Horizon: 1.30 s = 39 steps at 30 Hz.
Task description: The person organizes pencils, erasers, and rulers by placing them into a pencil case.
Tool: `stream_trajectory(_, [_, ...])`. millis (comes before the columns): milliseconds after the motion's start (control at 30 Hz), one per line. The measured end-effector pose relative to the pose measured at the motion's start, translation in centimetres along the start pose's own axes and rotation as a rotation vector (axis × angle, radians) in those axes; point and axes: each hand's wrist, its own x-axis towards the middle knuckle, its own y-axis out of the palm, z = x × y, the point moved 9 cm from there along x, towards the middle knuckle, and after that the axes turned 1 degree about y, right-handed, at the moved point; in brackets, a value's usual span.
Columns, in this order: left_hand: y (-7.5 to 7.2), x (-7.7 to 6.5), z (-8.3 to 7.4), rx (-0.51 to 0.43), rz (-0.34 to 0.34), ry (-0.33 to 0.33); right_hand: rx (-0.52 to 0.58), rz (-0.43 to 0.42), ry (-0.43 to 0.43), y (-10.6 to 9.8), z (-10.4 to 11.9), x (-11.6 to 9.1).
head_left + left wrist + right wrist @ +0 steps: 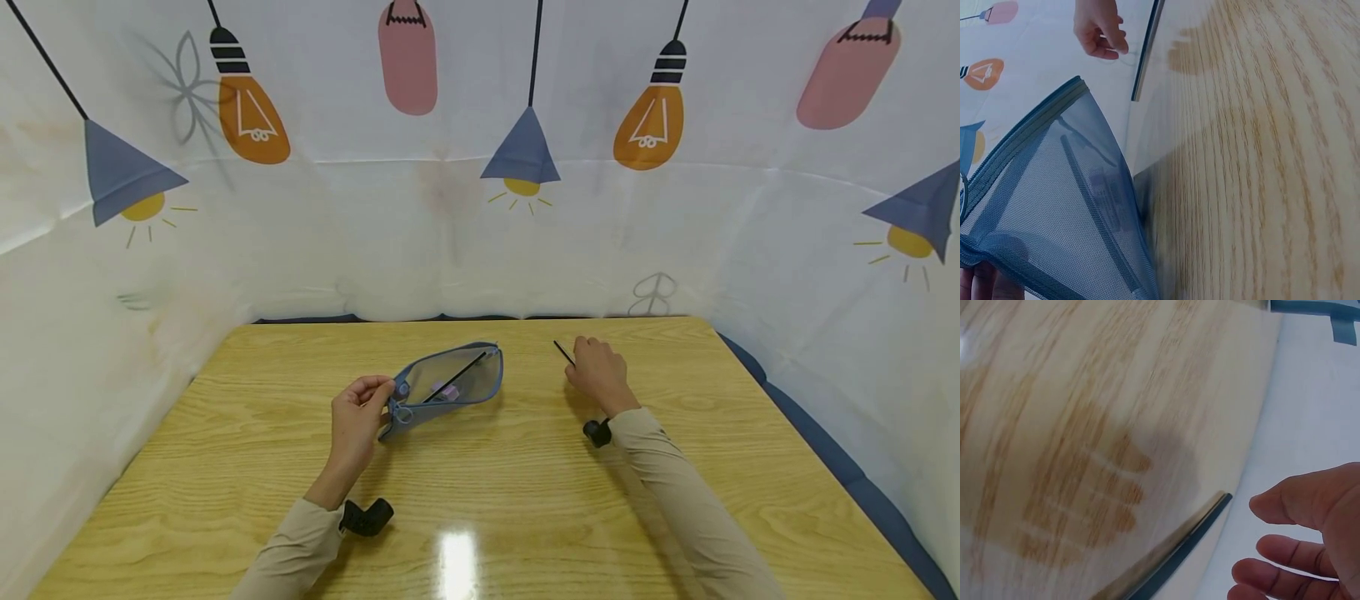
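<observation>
A blue mesh zip pouch (477, 385) is pinched at its left end by my left hand (356, 423). In the left wrist view, the fingertips (985, 282) show at the corner of the pouch (1041, 194). A long dark stick (456, 377) and a small purple item (447, 391) lie inside, seen through the mesh. My right hand (598, 375) hovers beside another thin dark stick (563, 352) on the table. The right wrist view shows the thumb and loosely bent fingers of this hand (1310, 519) apart from the stick (1179, 553), with nothing between them.
The pale wooden table (495, 492) reaches back to a white curtain (337, 233) printed with lamps and bulbs, which also closes off both sides. A dark blue edging (817, 442) runs along the table's right side.
</observation>
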Motion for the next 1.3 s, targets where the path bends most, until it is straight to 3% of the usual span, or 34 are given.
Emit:
stream_trajectory(600, [0.0,0.0,0.1,0.014,0.014,0.000,0.065,0.103,0.152,2.1,-1.3,0.4])
stream_trajectory(1300, [0.0,-0.1,0.0,0.000,0.015,0.003,0.111,0.159,0.185,3.2,-2.0,0.3])
